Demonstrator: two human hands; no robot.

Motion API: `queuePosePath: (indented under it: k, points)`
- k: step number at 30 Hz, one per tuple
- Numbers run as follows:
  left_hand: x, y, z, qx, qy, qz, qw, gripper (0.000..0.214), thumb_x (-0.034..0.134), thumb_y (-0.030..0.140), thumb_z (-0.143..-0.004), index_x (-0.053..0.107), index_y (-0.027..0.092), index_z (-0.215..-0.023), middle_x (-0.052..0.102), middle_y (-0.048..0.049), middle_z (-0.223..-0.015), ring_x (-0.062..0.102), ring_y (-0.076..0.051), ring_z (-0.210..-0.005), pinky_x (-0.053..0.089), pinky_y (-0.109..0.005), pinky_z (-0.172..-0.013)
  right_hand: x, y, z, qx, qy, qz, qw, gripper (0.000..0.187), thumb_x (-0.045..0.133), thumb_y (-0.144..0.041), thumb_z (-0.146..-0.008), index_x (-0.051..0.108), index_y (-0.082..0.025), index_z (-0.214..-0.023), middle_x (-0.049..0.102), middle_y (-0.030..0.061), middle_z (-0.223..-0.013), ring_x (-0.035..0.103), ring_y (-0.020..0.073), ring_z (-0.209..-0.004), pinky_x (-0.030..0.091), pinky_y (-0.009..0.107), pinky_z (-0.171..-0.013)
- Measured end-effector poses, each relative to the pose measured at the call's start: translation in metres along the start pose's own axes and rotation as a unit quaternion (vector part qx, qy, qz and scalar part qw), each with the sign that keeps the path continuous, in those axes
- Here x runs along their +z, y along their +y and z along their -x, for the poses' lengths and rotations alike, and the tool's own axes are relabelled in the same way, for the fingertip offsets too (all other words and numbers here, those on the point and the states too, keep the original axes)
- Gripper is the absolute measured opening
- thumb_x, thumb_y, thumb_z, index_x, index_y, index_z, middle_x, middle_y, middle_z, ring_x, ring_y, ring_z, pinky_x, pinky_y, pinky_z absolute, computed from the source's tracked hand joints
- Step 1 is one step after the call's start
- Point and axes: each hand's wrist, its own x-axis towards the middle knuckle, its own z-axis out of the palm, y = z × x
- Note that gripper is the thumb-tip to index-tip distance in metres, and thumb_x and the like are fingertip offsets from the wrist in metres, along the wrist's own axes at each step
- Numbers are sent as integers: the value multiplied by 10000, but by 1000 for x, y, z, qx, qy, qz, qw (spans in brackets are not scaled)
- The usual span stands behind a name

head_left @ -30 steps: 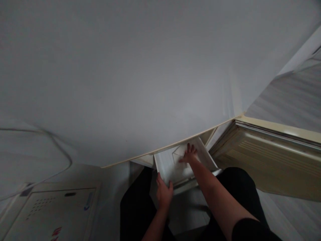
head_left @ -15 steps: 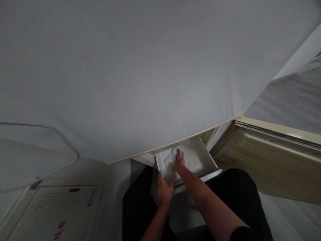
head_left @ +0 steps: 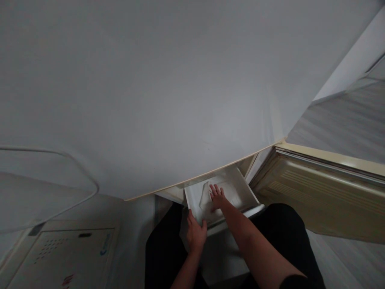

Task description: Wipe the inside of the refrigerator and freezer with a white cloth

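A white drawer [head_left: 252, 192] is pulled out from beneath a large pale surface, between my knees. My left hand [head_left: 196, 233] holds its near left corner, fingers along the side wall and thumb at the front. Inside the drawer, a thin white cloth or tissue [head_left: 205, 196] lies flattened on the bottom. My right hand [head_left: 217, 197] is spread flat over the right part of this cloth, pressing on it with the fingers apart. The palm hides part of the cloth.
A yellowish open door [head_left: 319, 188] with a ribbed inner side stands at the right. The large pale panel [head_left: 180, 100] rises right above the drawer. At lower left is a metal wall box [head_left: 69, 257], with a white cable [head_left: 90, 176] above it.
My right hand has slid slightly toward me and to the right, fingers spreading wider, and more of the cloth shows at its left. My left hand stays on the drawer corner.
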Motion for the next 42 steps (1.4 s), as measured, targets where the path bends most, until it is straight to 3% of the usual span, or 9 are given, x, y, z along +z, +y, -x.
queuePosePath:
  k: [6, 10, 22, 26, 29, 33, 37, 40, 42]
  points:
    - [1, -1, 0, 7, 0, 0, 1000, 687, 472, 364, -961, 202, 123, -1545, 453, -228, -1524, 609, -314, -1267, 540, -395, -949, 5, 47, -1, 117, 12, -39, 992, 1153, 725, -704, -702, 333, -93, -1598, -219, 109, -1637, -184, 401, -1540, 27, 688, -1199]
    - [1, -1, 0, 6, -2, -3, 1000, 692, 470, 367, -961, 195, 117, -1546, 443, -236, -1524, 616, -323, -1252, 545, -403, -927, 9, 60, 7, 118, 16, -38, 992, 1123, 699, -696, -735, 320, -94, -1603, -215, 112, -1642, -182, 405, -1541, 26, 695, -1193]
    - [-2, 3, 0, -13, -6, -12, 1000, 688, 464, 391, -964, 211, 127, -1546, 453, -231, -1521, 655, -328, -1182, 559, -413, -855, 2, 50, 17, 143, -7, -48, 988, 1142, 668, -751, -746, 308, -94, -1608, -242, 149, -1639, -182, 426, -1537, 39, 707, -1185]
    - [-4, 5, 0, -10, -8, -15, 1000, 695, 465, 373, -960, 202, 114, -1549, 447, -240, -1527, 651, -334, -1185, 562, -429, -853, -3, 37, 15, 168, -43, -12, 985, 1287, 777, -709, -664, 202, -84, -1631, -248, 201, -1626, -184, 478, -1519, 72, 759, -1148]
    - [-3, 4, 0, -6, -5, -12, 1000, 687, 452, 372, -966, 198, 102, -1545, 436, -252, -1531, 623, -341, -1239, 556, -434, -896, -3, 13, 10, 183, -60, 13, 981, 1423, 870, -662, -558, 153, -63, -1632, -231, 252, -1617, -165, 544, -1493, 113, 794, -1116]
    - [2, 1, -1, -1, -4, -6, 1000, 688, 465, 369, -961, 203, 111, -1542, 429, -244, -1537, 632, -344, -1222, 564, -420, -869, 5, -35, -4, 93, -41, 23, 995, 1374, 923, -565, -524, 256, -63, -1615, -142, 259, -1634, -100, 558, -1494, 105, 763, -1152]
    - [4, -2, -1, 3, -5, 2, 1000, 669, 461, 387, -969, 226, 131, -1541, 433, -245, -1532, 672, -331, -1153, 573, -414, -830, 19, -79, -21, -74, 1, 10, 997, 879, 714, -410, -822, 408, -26, -1551, -5, 225, -1661, 8, 475, -1534, 135, 642, -1231]
    - [4, -4, -2, 8, -7, 4, 1000, 665, 444, 410, -977, 230, 132, -1542, 439, -255, -1523, 676, -339, -1141, 572, -429, -826, 19, -83, -29, -154, 19, 8, 988, 762, 591, -336, -901, 385, 7, -1550, 40, 207, -1673, 55, 379, -1566, 168, 537, -1265]
    - [4, -4, -2, 5, -10, 2, 1000, 673, 447, 388, -972, 214, 127, -1547, 451, -253, -1513, 667, -346, -1159, 568, -438, -838, 9, -66, -31, -166, 17, 2, 986, 841, 681, -426, -845, 402, -95, -1566, 42, 149, -1690, 30, 356, -1576, 113, 556, -1267]
